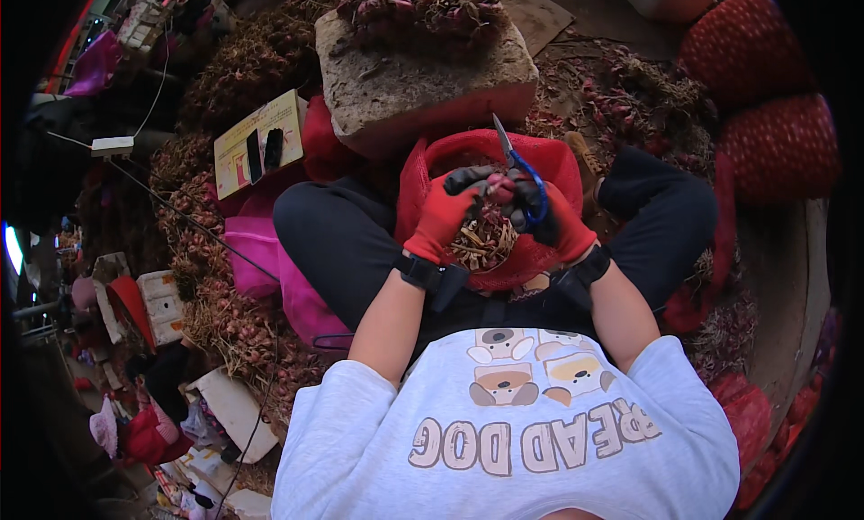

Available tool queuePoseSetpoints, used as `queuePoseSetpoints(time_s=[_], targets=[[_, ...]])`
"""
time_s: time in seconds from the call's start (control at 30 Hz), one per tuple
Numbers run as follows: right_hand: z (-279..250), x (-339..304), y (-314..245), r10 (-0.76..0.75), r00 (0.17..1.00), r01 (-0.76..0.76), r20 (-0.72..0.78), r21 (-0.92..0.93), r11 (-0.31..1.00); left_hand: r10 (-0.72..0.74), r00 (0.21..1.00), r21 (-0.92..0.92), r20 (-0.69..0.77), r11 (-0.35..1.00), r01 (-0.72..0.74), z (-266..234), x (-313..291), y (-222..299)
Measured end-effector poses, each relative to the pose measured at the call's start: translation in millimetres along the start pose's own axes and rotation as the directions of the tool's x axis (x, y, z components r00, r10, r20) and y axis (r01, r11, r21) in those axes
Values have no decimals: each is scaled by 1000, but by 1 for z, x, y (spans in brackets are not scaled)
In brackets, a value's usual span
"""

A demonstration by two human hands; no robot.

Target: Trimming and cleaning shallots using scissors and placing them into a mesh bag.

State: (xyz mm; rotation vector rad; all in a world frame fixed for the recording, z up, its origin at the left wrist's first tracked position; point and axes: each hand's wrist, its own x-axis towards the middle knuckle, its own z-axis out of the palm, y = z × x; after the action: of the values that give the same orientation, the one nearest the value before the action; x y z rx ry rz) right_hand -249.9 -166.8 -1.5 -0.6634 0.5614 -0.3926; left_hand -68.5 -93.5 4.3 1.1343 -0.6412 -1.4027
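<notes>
Both of my hands wear red gloves with dark grey fingers and meet over a red mesh bag (556,153) between my legs. My left hand (450,205) is closed around a small bunch of reddish shallots (500,189). In my right hand (560,225) is a pair of blue-handled scissors (505,142), blades pointing up and away from me. The right fingertips are beside the shallots; the scissors' lower loop hangs along the fingers. Dry clipped stalks (481,243) and some shallots lie in the bag below.
A pale, dirt-covered block (387,88) carrying a shallot heap (423,11) stands just ahead. At left, a yellowish box (236,160) bears two dark phone-like objects, near pink mesh (256,245) and piled shallots (238,331). Full red sacks (774,146) stand right. Another person (153,430) is lower left.
</notes>
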Motion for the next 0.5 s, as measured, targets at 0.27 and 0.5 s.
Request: queuePoseSetpoints(time_s=[0.27,0.5], targets=[[10,16,11,-381,922,312,-70,-449,837,-106,985,66,-139,991,116,-19,1,-15],[6,8,1,-271,952,250,-140,-150,957,-71,995,-306,64,948,87,-27,8,-15]])
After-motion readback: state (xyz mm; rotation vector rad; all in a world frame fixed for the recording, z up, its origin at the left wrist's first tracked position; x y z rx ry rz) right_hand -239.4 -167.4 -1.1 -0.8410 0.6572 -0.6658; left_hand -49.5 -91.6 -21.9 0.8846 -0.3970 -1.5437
